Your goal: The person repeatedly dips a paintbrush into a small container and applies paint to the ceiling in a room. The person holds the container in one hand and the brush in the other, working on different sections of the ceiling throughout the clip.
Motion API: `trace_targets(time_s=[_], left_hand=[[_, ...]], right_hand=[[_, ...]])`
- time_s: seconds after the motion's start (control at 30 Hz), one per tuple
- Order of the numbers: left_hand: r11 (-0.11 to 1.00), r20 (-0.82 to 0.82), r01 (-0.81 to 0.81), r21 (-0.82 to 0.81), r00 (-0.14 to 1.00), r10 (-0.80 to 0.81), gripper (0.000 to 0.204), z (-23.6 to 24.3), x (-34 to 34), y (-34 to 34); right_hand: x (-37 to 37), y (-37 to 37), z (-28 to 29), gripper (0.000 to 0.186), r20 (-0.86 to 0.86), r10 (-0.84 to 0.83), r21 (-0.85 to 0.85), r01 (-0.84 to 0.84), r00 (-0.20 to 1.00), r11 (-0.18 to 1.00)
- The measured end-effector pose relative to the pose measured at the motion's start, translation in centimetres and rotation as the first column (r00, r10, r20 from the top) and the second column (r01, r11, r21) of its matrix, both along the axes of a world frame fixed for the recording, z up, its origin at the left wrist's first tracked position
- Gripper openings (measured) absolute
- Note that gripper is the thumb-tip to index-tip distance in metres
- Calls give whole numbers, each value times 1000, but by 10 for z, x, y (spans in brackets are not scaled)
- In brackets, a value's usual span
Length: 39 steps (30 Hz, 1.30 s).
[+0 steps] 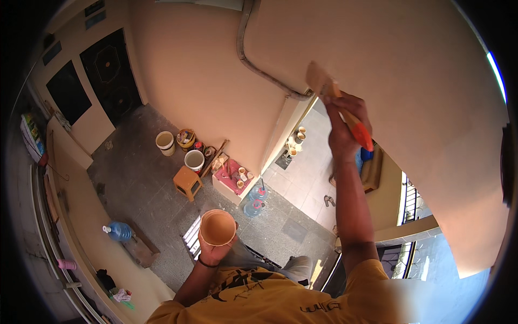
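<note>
— where's the brush?
— the right hand (345, 121) grips the orange-handled paintbrush (334, 97), bristles on the smooth peach wall (421, 81) beside the grey pipe (253, 65).
— and the left?
— the left hand (215, 251) cups a round pot of paint (217, 227), with the open speckled floor (145, 189) far below.

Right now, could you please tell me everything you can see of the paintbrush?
The paintbrush is a flat brush with pale, wide bristles and an orange handle with a lighter stretch near the bristles. The right hand grips it mid-handle, raised overhead. It tilts, bristles up-left against the peach wall, beside a grey pipe.
</note>
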<state>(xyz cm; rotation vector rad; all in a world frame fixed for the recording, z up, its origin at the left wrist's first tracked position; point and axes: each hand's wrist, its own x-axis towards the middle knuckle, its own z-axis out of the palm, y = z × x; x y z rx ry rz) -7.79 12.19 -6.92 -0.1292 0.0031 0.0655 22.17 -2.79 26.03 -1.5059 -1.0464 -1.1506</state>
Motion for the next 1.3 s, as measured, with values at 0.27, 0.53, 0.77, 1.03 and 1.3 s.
trace_targets(time_s=[0.27, 0.53, 0.77, 1.03, 1.3], left_hand=[[1000, 38, -25, -12, 999, 26, 48, 37, 0, 7], [998, -8, -18, -56, 1000, 18, 50, 32, -28, 0], [999, -25, 24, -32, 999, -25, 53, 27, -32, -5], [991, -19, 114, -72, 993, -116, 56, 22, -13, -9], [985, 52, 170, -25, 984, -169, 51, 43, 10, -14]], right_hand=[[106, 182, -58, 15, -102, 144, 87, -135, 984, 987], [91, 85, -82, 18, -47, -111, 219, 119, 993, 969], [41, -46, -96, 19, -62, -391, 258, 393, 918, 883], [-20, -139, -91, 14, 156, -742, 228, 707, 652, 670], [26, -30, -94, 17, 136, -623, 15, 627, 770, 779]])
